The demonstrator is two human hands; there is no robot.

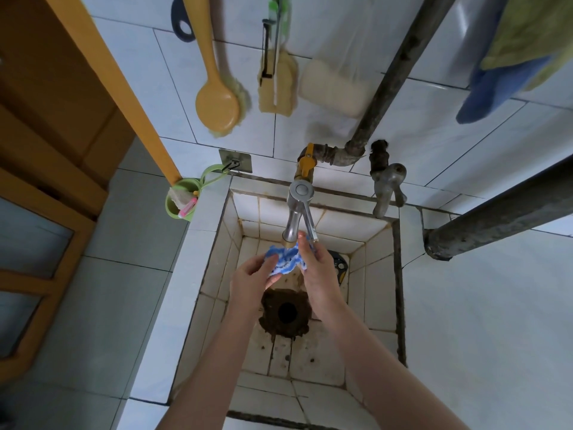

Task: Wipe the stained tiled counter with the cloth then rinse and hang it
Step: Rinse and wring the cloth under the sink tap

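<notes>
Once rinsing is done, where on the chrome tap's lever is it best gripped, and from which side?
Probably its free tip, from the right. The lever is a slim bar running from the tap's cap toward the person, with the spout close on its left. The right hand, holding the cloth, is beside that tip.

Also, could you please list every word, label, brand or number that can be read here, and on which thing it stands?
None can be read.
The tap and the cloth show no lettering.
The dark object with yellow marks in the basin, behind the right hand, may carry a print, but it is too blurred to read.
</notes>
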